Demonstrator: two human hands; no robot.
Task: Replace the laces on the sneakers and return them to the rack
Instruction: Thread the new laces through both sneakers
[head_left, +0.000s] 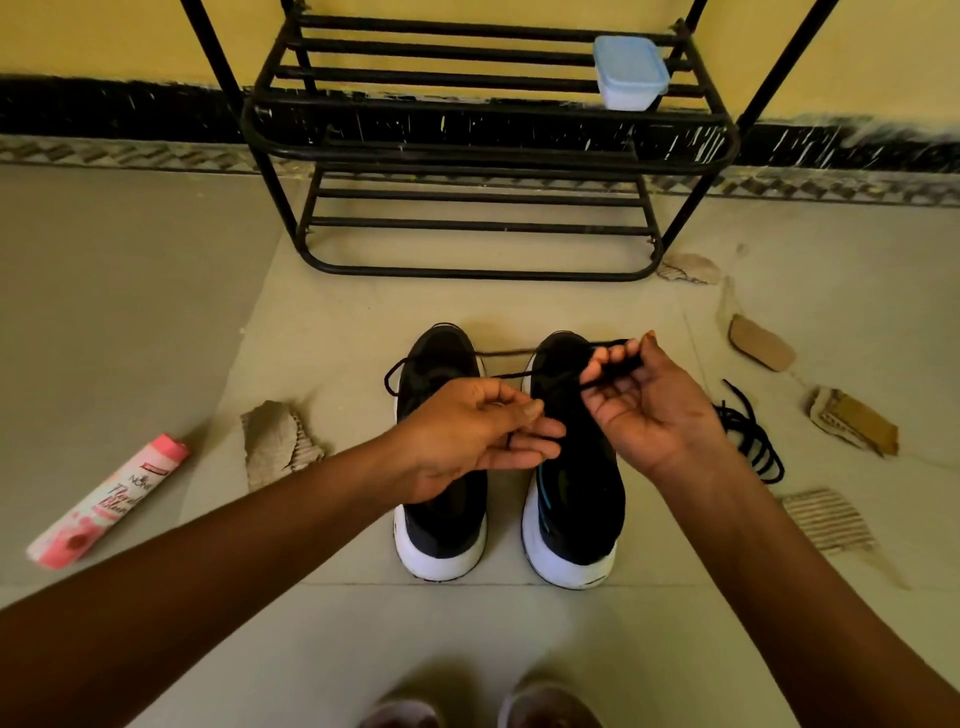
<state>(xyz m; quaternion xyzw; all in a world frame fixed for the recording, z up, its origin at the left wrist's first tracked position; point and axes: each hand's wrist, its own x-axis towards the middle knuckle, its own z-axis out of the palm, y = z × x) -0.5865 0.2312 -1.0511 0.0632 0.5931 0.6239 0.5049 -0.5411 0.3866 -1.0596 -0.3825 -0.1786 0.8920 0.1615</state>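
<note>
- The left hand pinches a black lace between thumb and forefinger just above the right sneaker, probably to steady the end for threading.
- The right hand has its fingers curled round the same lace further along. It lifts the lace off the shoe, which likely keeps the cord taut and clear of the tongue.
- The lace is a thin, round woven cord. One limp loop of it trails across the toe of the left sneaker.
- The sneakers stand side by side on the floor, toes toward the rack and well short of it, so they are in easy reach for lacing.
- Their uppers are dark knit fabric and their thick soles are smooth white rubber, rounded at the heel.
- I cannot tell how many eyelets are threaded, since the hands cover them.
- A second dark lace lies bunched on the tiles near the right sneaker, presumably set aside.
- The rack is black tubular metal with slatted shelves, and a lidded translucent plastic tub sits on its upper tier.
- Torn corrugated cardboard scraps and a glossy pink bottle lie around on the pale, matte floor.
</note>
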